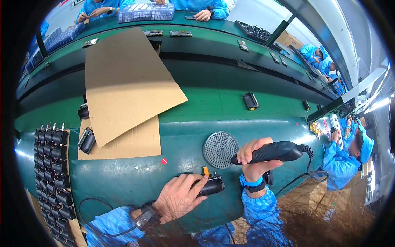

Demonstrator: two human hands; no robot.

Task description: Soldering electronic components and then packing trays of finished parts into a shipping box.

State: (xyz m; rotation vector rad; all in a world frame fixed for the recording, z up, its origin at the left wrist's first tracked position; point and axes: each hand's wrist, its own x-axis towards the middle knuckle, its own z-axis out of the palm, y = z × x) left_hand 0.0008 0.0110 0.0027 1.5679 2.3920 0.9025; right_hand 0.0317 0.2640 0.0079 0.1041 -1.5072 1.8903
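Note:
My right hand is wrapped round a black electric screwdriver, its tip end pointing left over the edge of a round grey dish dotted with small holes. A coiled black cord runs from the tool's right end. On the green bench, a black cylindrical unit lies on its side in the grip of my left hand. The index finger rests by an orange tab that sticks up from the unit. My left thumb lies along its near side; the palm side is hidden.
Several black units stand in rows on a cardboard sheet at left. Brown cardboard covers other units. A single unit lies on the far strip, where a line carries circuit boards. Co-workers in blue sit opposite and at right.

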